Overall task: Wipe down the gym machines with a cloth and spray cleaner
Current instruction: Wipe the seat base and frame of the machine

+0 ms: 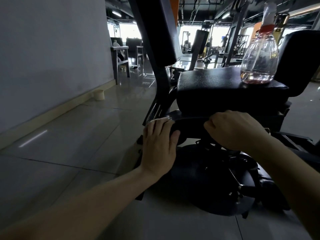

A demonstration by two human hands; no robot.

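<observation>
A black gym machine fills the middle, with its padded seat (216, 84) at eye level. A clear spray bottle (258, 58) with a red collar stands upright on the seat's right end. Below the seat, a dark band (190, 119) runs between my hands; I cannot tell whether it is a cloth or part of the frame. My left hand (158, 146) lies flat over its left end, fingers straight and thumb alongside. My right hand (233, 130) grips its right end with curled fingers.
A grey wall (52, 58) runs along the left over a glossy tiled floor (69, 144), with a small white cup (99, 95) at the skirting. The machine's slanted upright (152, 49) rises above my left hand. Chairs and other machines stand farther back.
</observation>
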